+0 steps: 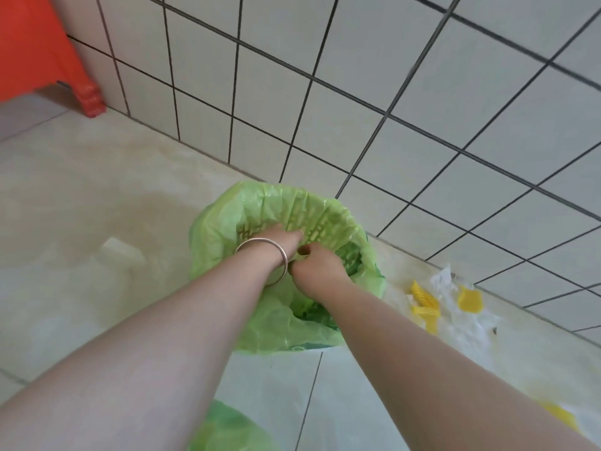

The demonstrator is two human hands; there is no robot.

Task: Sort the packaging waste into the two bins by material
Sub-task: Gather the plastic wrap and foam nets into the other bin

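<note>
A bin (325, 219) lined with a thin green plastic bag stands on the floor against the tiled wall. Both my hands reach down into its mouth. My left hand (283, 237), with a metal bangle on the wrist, lies with its fingers stretched against the liner on the far inner wall. Just beside it, my right hand (313, 265) has its fingers curled and seems to pinch a fold of the green liner. The edge of a second green-lined bin (227, 428) shows at the bottom. Yellow and white packaging scraps (448, 304) lie on the floor to the right.
A white box (122, 250) lies on the floor left of the bin. An orange plastic stool (39, 50) stands in the far left corner. More yellow and white scrap (559, 415) lies at the lower right. The tiled wall runs close behind the bin.
</note>
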